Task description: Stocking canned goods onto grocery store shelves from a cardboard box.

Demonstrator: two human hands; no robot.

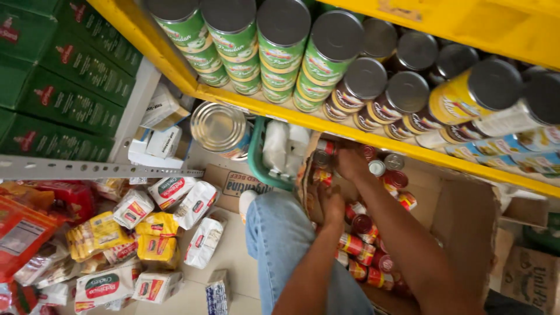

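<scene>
Small red-labelled metal tins [360, 245] with glossy paper wraps fill a matt brown corrugated cardboard box [464, 219]. At twelve o'clock, tall green-labelled cans [284, 41] show dull brushed steel lids on a glossy yellow painted metal shelf [350, 129]. At nine o'clock lie shiny plastic-film cracker packets [201, 242].

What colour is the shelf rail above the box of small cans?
Yellow; the shelf rail shows plainly in the head view.

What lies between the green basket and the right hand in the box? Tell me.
In the head view, the cardboard box's torn flap and a few small red cans lie between the green basket and the right hand.
</scene>
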